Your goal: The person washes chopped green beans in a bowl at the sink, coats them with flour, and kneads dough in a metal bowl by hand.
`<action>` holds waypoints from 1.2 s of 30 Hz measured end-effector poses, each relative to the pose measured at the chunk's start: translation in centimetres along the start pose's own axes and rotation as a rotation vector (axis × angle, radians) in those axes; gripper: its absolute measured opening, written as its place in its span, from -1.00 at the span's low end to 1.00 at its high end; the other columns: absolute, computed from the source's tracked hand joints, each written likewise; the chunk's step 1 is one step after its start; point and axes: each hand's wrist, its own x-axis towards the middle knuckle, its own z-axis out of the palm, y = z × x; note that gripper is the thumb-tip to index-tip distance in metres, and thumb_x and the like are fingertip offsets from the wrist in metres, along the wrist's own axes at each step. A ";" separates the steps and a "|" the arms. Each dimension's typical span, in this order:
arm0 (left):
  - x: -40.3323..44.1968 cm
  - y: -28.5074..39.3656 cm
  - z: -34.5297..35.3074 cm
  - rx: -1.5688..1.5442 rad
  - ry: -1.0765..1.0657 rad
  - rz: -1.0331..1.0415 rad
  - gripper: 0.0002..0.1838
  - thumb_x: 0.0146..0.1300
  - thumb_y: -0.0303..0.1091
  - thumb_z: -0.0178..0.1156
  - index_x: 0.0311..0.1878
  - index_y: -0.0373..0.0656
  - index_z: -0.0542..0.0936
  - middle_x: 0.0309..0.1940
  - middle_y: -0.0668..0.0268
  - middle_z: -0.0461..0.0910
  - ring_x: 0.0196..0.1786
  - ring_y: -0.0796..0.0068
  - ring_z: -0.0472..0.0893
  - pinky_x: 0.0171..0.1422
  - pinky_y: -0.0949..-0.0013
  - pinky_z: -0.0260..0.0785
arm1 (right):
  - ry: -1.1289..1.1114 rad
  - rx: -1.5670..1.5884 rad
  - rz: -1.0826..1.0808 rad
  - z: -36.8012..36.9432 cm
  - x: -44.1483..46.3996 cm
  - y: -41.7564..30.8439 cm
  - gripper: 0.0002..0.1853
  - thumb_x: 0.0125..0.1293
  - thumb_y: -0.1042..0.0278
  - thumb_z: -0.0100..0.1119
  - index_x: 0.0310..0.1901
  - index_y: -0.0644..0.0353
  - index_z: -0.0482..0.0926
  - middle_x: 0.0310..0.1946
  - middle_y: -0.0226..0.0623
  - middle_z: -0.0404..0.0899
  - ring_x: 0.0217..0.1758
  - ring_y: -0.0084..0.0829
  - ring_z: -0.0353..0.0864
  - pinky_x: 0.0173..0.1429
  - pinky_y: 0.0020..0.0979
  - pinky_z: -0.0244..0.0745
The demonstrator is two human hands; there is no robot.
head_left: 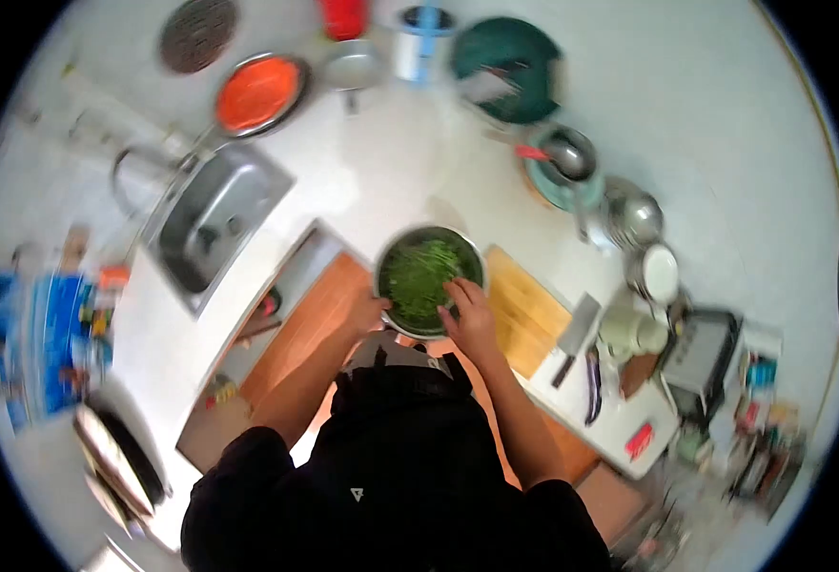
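Note:
Held at the counter's near edge, in front of my body, is a round metal pot [480, 259] with chopped leafy greens [421, 278] inside. My left hand [370, 313] is closed on the pot's left rim, thumb at the edge; its other fingers are mostly hidden. Over the right side of the pot, my right hand [470, 316] reaches in with fingertips at the greens. Its thumb and fingers are apart, and I see nothing gripped between them. A wooden cutting board [524, 310] lies just right of the pot.
A cleaver [580, 324] and a long dark eggplant [593, 386] lie right of the board. The sink [173, 234] is at the left. An open drawer [310, 238] sits below the counter edge. Farther back stand an orange basin [257, 93], a green basin [534, 57] and a ladle [572, 157].

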 end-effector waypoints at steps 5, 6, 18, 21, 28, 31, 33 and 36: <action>-10.7 2.0 -1.4 -0.018 0.018 0.000 -0.76 0.13 -0.50 0.14 -0.16 -0.47 0.58 -0.38 0.03 0.62 -0.40 0.24 0.66 -0.49 0.25 0.49 | -0.349 -0.371 -0.416 3.5 1.1 -5.5 -0.15 0.04 0.11 0.49 0.40 -0.13 0.30 0.44 -0.06 0.15 0.47 0.06 0.15 0.33 0.20 0.26; -11.7 1.1 -2.0 -0.037 0.064 0.013 -0.76 0.13 -0.50 0.14 -0.16 -0.47 0.58 -0.38 0.03 0.62 -0.40 0.24 0.66 -0.49 0.25 0.49 | -0.357 -0.365 -0.467 4.5 0.9 -5.8 -0.15 0.04 0.11 0.49 0.40 -0.13 0.30 0.44 -0.06 0.15 0.47 0.06 0.15 0.33 0.20 0.26; -19.1 -2.9 -9.7 -0.452 0.420 -0.107 -0.75 0.14 -0.58 0.12 -0.14 -0.56 0.59 -0.29 -0.04 0.67 -0.31 0.09 0.72 -0.29 0.16 0.67 | -0.480 -0.347 -0.542 13.8 -1.3 -12.4 -0.52 0.14 0.22 0.35 0.12 0.12 0.56 0.20 0.00 0.43 0.24 0.02 0.43 0.25 -0.03 0.42; -16.4 -4.1 -12.7 -0.466 0.375 -0.083 -0.76 0.14 -0.60 0.13 -0.16 -0.58 0.59 -0.29 -0.04 0.67 -0.30 0.11 0.72 -0.27 0.16 0.67 | -0.638 -0.188 -0.731 14.9 1.2 -13.8 -0.51 0.15 0.20 0.35 0.13 0.13 0.57 0.21 -0.01 0.44 0.26 0.01 0.43 0.33 -0.06 0.35; -14.1 -0.5 -26.5 -0.373 0.419 -0.135 -0.76 0.13 -0.62 0.13 -0.15 -0.60 0.57 -0.30 -0.09 0.66 -0.27 0.10 0.72 -0.28 0.10 0.66 | -0.376 0.278 -0.367 21.2 9.3 -21.9 -0.68 0.27 0.37 0.27 0.04 0.26 0.59 0.01 -0.04 0.62 0.08 -0.13 0.63 0.16 -0.26 0.53; -10.1 -4.4 -33.7 -0.473 0.428 -0.172 -0.79 0.14 -0.61 0.12 -0.20 -0.60 0.53 -0.36 -0.06 0.63 -0.30 0.10 0.72 -0.34 0.13 0.68 | -0.404 0.428 -0.306 25.9 14.4 -23.6 -0.80 0.34 0.51 0.17 -0.03 0.33 0.60 -0.19 -0.21 0.68 -0.17 -0.40 0.70 -0.02 -0.47 0.58; -9.9 -4.0 -36.9 -0.531 0.517 -0.182 -0.83 0.13 -0.60 0.11 -0.27 -0.57 0.52 -0.42 -0.03 0.60 -0.37 0.08 0.71 -0.40 0.10 0.70 | -0.467 0.559 -0.252 28.0 17.5 -25.2 -0.85 0.40 0.55 0.09 -0.07 0.37 0.60 -0.24 -0.28 0.66 -0.22 -0.52 0.68 -0.10 -0.52 0.58; -10.1 -1.5 -40.6 -0.737 0.620 -0.110 -0.81 0.12 -0.61 0.09 -0.22 -0.56 0.54 -0.39 -0.06 0.61 -0.38 0.05 0.71 -0.40 0.07 0.70 | -0.523 0.673 -0.067 30.8 22.4 -27.7 -0.86 0.41 0.54 0.08 -0.08 0.37 0.59 -0.25 -0.27 0.66 -0.26 -0.49 0.68 -0.14 -0.50 0.59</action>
